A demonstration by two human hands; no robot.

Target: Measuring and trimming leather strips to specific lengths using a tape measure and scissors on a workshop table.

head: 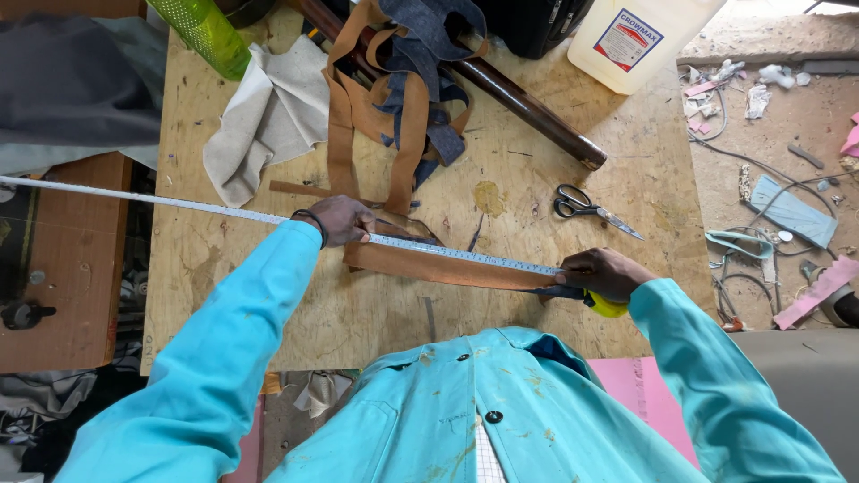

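Tape (465, 255), white and extended, is stretched across the centre of the frame along a brown strip (438, 266) laid flat on the plywood table (268, 268); its free end runs off to the upper left. The tape is pressed onto the strip by the left hand (338, 219), fingers flat and closed down on it. The yellow tape case (607, 307) is gripped in the right hand (601, 273) at the strip's right end. Scissors (582, 206) are seen just above the right hand. Brown and denim straps (403, 80), a white cloth (268, 116), a green bottle (204, 31) and a white jug (635, 36) are placed along the top.
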